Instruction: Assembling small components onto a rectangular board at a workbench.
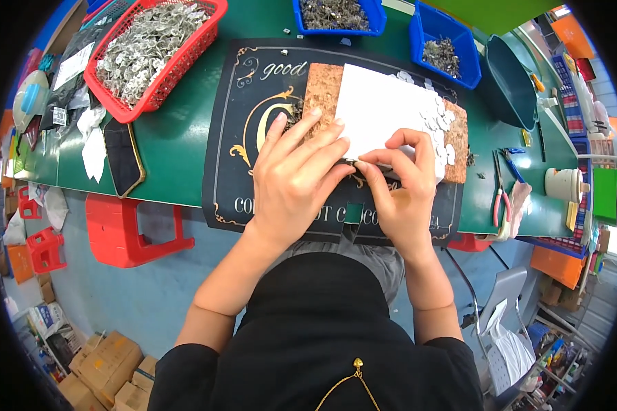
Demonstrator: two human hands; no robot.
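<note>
A small dark piece (350, 162) lies between my two hands at the front edge of a white sheet (373, 103). My left hand (291, 175) steadies it with the thumb tip, its other fingers stretched out over the sheet's left side. My right hand (404, 181) pinches the piece between thumb and index finger, the other fingers curled. What exactly the piece is, the fingertips partly hide. Beneath the sheet is a brown cork-like board (322, 82). Several small white flat pieces (437, 116) lie scattered along the sheet's right side. A black printed mat (226, 151) is under it all.
A red basket (161, 92) full of silvery pieces stands far left, beside a dark phone (123, 157). Two blue bins (469, 61) hold small dark metal parts at the back. A dark green basin (507, 89), pink-handled pliers (498, 195) and a white cup (562, 183) are on the right.
</note>
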